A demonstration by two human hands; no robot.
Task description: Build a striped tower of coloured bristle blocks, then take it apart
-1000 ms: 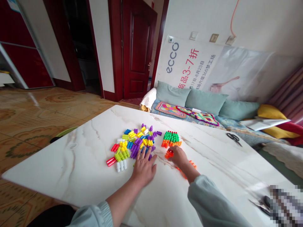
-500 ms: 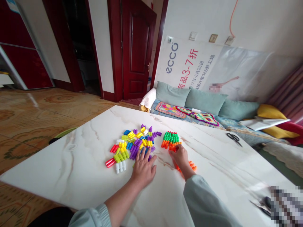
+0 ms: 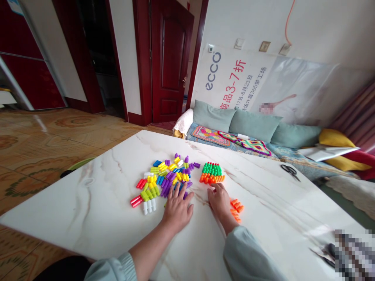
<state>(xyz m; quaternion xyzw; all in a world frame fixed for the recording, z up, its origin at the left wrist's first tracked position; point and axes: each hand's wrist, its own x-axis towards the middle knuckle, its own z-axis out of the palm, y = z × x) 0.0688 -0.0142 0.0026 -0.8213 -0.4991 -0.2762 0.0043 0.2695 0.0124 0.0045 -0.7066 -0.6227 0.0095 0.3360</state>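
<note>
My left hand (image 3: pixel 178 209) lies flat on the table with fingers spread, its fingertips at the near edge of a pile of coloured plastic pegs (image 3: pixel 166 183). The pile has purple, yellow, blue, lime, red and white pieces. To the right stands a neat block of pegs (image 3: pixel 212 170), red at the far side, green in the middle and a row of orange along the near side. Just below that block is my right hand (image 3: pixel 220 201), fingers loosely bent and apart, with nothing visible in them. Loose orange pegs (image 3: pixel 236 206) lie beside its wrist, partly covered.
The white marbled table (image 3: pixel 102 195) fills the foreground. Black scissors (image 3: pixel 290 171) lie near its far right edge, and another dark-handled tool (image 3: pixel 325 255) at lower right. Behind stands a sofa with green cushions (image 3: pixel 254 125).
My right hand has drawn back from the orange row toward me, uncovering that row. Its fingers have loosened from a pinch. My left hand has stayed in place.
</note>
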